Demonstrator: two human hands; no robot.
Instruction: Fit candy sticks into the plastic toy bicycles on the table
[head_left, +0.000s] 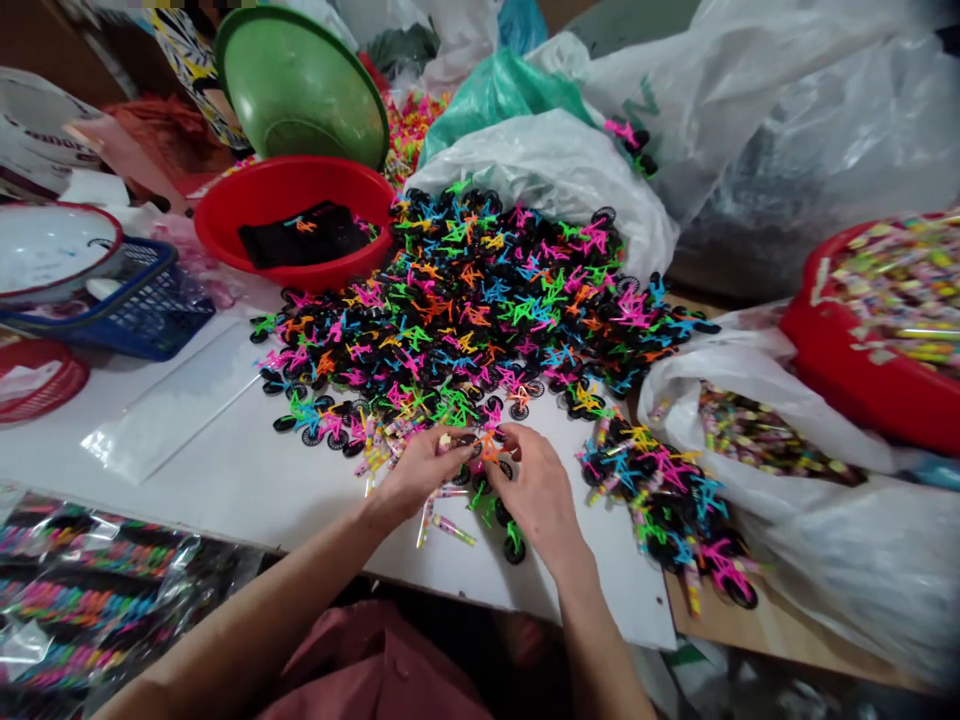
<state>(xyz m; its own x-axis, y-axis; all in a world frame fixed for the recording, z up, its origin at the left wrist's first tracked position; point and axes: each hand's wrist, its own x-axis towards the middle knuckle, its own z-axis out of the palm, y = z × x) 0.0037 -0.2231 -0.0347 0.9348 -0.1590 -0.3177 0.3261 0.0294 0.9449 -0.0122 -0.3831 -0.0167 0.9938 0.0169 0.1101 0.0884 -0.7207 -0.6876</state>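
In front of me both hands meet over the near edge of the pile. My right hand (534, 482) is closed on a small orange plastic toy bicycle (489, 446) with black wheels. My left hand (415, 466) pinches at the bicycle's left side, and a small pale piece (446, 440) shows by its thumb; its kind cannot be made out. Beneath the hands lie a green toy bicycle (481, 492) and several thin clear tubes with coloured filling, one tube (454, 530) near the table edge. A big heap of toy bicycles (465, 310) spreads just beyond.
A white bag (540, 150) lies behind the heap. At left are a red basin (214, 235), a green basin (300, 90) and a blue basket (161, 325). More toy bicycles (667, 480) and a red tub (810, 330) of tubes stand right. Packed bags (90, 590) lie lower left.
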